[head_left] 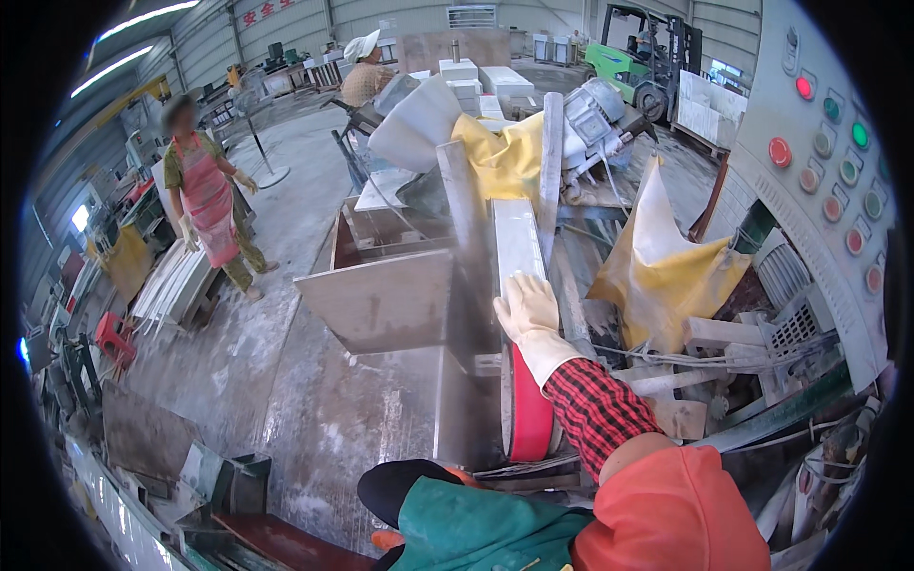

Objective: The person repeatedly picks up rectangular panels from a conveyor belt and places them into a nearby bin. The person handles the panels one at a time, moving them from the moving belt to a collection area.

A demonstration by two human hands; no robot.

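Note:
A cream rubber glove covers my right hand [527,312], which lies with its fingers stretched flat on the near end of a long white slab [517,238]. Under that slab runs a narrow red conveyor belt [533,409], its rounded end toward me. Beyond my fingers the slab reaches a yellow sheet [500,157] hanging between two upright boards. A red-and-black checked sleeve [609,409] covers my right forearm. My left hand does not show; a green apron [486,523] fills the lower middle.
A control panel [828,143] with coloured buttons stands at right. A grey motor [595,114] sits beside the yellow sheet. Grey boards [381,303] flank the belt's left side. At left stands a person in a pink apron [205,195]; a green forklift [619,68] is behind.

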